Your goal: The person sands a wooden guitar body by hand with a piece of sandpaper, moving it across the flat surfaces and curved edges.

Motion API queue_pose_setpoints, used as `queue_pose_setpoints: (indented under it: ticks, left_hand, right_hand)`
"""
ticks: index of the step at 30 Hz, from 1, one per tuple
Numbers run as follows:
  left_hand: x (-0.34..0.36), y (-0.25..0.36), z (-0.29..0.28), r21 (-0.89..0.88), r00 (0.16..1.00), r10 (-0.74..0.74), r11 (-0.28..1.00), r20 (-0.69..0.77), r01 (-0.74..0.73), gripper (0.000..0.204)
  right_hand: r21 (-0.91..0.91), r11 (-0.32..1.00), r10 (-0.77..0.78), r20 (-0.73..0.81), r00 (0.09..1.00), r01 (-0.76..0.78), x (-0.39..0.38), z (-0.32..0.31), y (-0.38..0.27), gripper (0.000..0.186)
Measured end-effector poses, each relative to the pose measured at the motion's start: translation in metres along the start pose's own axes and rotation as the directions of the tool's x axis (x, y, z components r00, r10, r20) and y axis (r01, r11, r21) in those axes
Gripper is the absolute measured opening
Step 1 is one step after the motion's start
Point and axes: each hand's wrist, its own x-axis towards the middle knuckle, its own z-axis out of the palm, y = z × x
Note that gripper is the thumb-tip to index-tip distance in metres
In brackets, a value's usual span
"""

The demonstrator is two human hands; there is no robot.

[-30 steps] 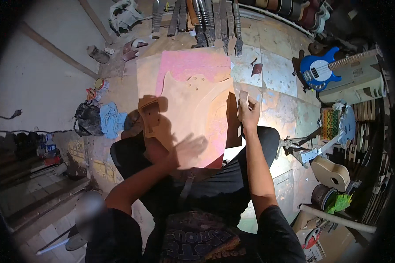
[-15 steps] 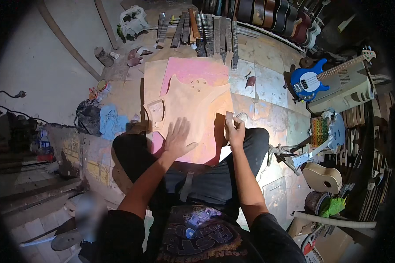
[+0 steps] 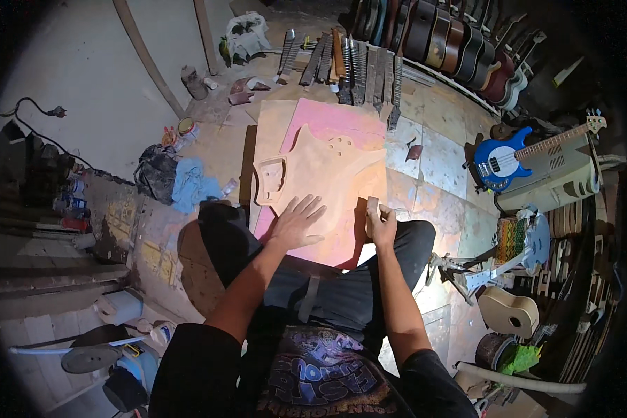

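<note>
A bare wooden electric guitar body (image 3: pixel 331 171) lies flat across my lap area, with a control cavity cut near its left edge and several drilled holes at the far end. Under it is a board with pink paint (image 3: pixel 341 117). My left hand (image 3: pixel 301 221) rests on the near part of the body, palm down and fingers spread. Just off the body's right edge, my right hand (image 3: pixel 382 226) pinches a small tan block (image 3: pixel 373 206), held upright. Whether sandpaper wraps this block cannot be made out.
Several guitar necks (image 3: pixel 352 66) lie beyond the board. Guitars (image 3: pixel 439 42) line a rack at the far right. A blue bass (image 3: pixel 498 160) leans on a beige case. An unfinished acoustic guitar (image 3: pixel 510 311) is at right; a blue cloth (image 3: pixel 194 184) lies at left.
The whole view has shifted, so most things appear farther right. My left hand, blurred before, now shows sharply with its fingers spread. My right hand still grips the block beside the body.
</note>
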Motion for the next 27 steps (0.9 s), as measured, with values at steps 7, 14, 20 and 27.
queue_pose_setpoints:
  ticks: [7,14,20,27]
  left_hand:
    - [-0.004,-0.029,-0.016,-0.112,1.000,0.012,0.994,0.015,-0.010,0.110]
    - [-0.006,-0.012,-0.010,-0.068,0.994,-0.106,0.992,-0.004,0.105,0.108]
    - [0.000,0.015,0.005,-0.049,0.967,-0.240,0.970,-0.087,0.237,0.104]
    - [0.009,0.036,0.015,-0.002,0.928,-0.351,0.935,-0.122,0.354,0.103]
  right_hand:
    - [0.040,0.999,0.001,-0.058,0.998,0.001,0.012,0.003,0.020,0.056]
    - [0.041,0.999,0.028,-0.007,1.000,-0.028,0.008,0.008,0.013,0.054]
    - [-0.020,1.000,0.015,-0.002,1.000,-0.016,0.003,0.008,0.000,0.052]
    - [-0.086,0.996,-0.034,0.021,0.999,0.036,-0.002,0.008,-0.012,0.052]
